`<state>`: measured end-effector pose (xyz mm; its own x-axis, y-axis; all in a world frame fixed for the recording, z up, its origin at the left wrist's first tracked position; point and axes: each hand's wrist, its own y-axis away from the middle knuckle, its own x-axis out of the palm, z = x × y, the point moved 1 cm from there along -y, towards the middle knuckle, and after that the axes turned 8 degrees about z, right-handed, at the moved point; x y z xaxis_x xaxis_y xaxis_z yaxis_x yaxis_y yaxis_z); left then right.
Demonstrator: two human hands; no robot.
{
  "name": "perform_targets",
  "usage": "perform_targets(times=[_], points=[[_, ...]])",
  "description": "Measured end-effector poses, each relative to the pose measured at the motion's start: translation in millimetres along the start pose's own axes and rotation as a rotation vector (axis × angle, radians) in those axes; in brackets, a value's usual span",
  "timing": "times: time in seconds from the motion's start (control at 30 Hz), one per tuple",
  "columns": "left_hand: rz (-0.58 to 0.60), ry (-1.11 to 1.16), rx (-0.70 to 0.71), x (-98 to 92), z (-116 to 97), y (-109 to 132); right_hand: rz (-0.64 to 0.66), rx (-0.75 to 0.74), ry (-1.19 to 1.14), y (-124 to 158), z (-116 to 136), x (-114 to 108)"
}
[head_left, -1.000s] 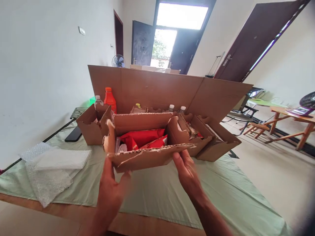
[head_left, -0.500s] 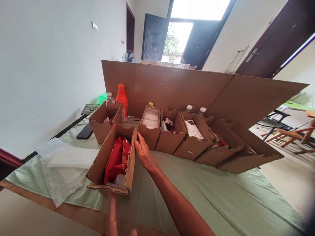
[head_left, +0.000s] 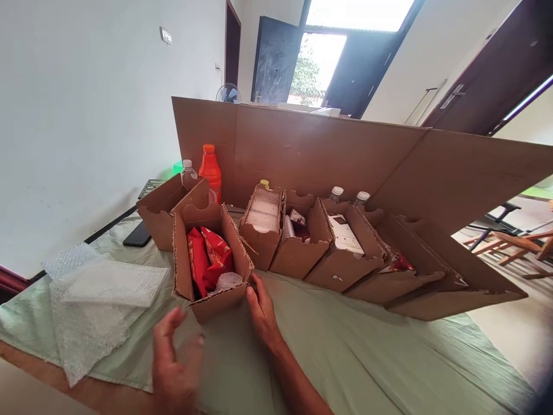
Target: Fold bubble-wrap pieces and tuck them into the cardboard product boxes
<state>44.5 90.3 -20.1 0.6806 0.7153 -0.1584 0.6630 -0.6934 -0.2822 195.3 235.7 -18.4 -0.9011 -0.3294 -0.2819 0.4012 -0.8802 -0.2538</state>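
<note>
An open cardboard box (head_left: 216,308) sits on the cloth in front of me, holding shiny red packets (head_left: 209,259) and a clear bubble-wrapped item (head_left: 228,281). My right hand (head_left: 264,314) rests against its front right corner, fingers stretched along the side. Low in the view, my left hand (head_left: 173,357) is raised near the box's front left corner, fingers apart and slightly blurred, apart from the cardboard. Left of the box lie sheets of bubble wrap (head_left: 108,288).
Several cardboard bins stand in a row, among them one with white wrapped packs (head_left: 263,210). Another bin (head_left: 158,222) stands at the left, beside a phone (head_left: 137,235). Behind are an orange bottle (head_left: 210,173), clear bottles and a tall cardboard panel (head_left: 311,150). Green cloth (head_left: 345,340) covers the table.
The box has moved away from me and turned, now close to the left bin. My right hand has shifted to its front corner. My left hand has risen into view, off to the left.
</note>
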Motion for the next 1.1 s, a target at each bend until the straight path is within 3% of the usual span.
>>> perform_targets(times=[0.07,0.17,0.23,0.4,0.67,0.8,0.93,1.1], points=[[-0.011,0.014,-0.013,-5.6,-4,-9,0.070,-0.039,-0.024,-1,7,1],[0.172,0.043,-0.045,-1.0,-14,-15,0.182,-0.117,-0.037,3,22,4],[0.249,0.069,-0.065,5.9,-16,-15,0.163,-0.146,-0.008,9,31,5],[0.251,0.131,-0.076,9.8,-7,-27,0.065,-0.156,0.084,20,32,10],[0.223,0.088,-0.140,-4.8,-6,-66,0.122,-0.157,0.140,9,11,35],[0.230,-0.016,-0.039,12.3,-11,-108,0.118,-0.132,0.164,-8,-5,42],[0.160,-0.070,-0.018,37.7,-9,-154,0.090,-0.073,0.189,-6,-21,45],[0.089,-0.167,-0.025,63.2,4,-184,0.050,-0.028,0.173,-2,-25,40]])
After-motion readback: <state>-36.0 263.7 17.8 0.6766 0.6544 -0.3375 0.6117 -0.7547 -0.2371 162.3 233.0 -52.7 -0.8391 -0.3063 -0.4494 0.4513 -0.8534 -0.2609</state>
